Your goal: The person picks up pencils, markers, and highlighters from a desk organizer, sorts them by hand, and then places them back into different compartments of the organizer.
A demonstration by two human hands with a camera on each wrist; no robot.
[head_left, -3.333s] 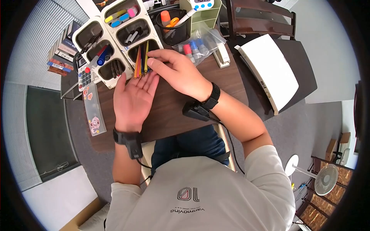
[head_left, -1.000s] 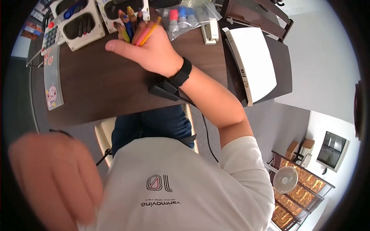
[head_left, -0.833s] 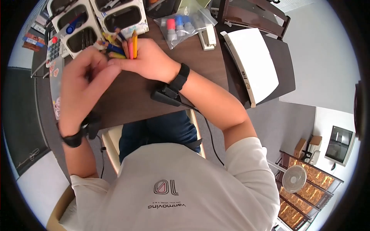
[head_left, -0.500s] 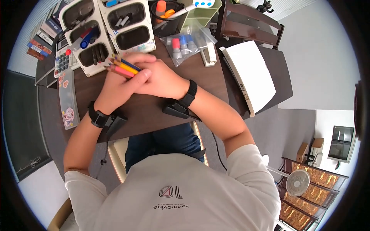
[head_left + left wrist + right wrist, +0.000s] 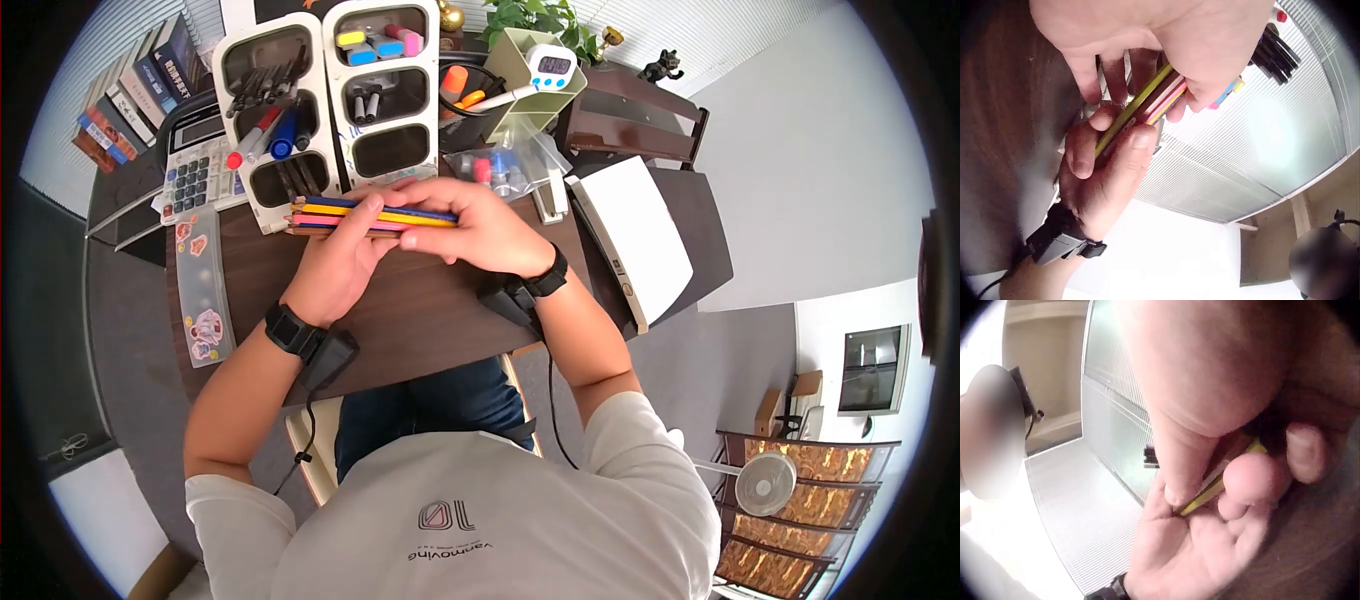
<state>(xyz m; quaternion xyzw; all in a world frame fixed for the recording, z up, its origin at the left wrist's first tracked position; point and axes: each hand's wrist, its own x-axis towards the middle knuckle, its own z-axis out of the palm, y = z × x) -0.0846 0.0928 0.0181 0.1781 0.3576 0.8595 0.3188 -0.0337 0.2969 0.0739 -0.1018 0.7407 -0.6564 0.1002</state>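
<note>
Brown desk (image 5: 430, 320), gry rm floor (image 5: 720, 350); L hand (image 5: 335, 268) & R hand (image 5: 488, 232) pinching pencils (image 5: 410, 217).

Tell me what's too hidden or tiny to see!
- How many pencils: head view, they overlap, and the left hand and right hand cover parts.
- Marks on the calculator keys: head view, too small.
- Most of the pencils' length: right wrist view, hands hide it.

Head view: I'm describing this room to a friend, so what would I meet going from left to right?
Books, left hand, right hand, large white object, fan, framed dark panel.
</note>
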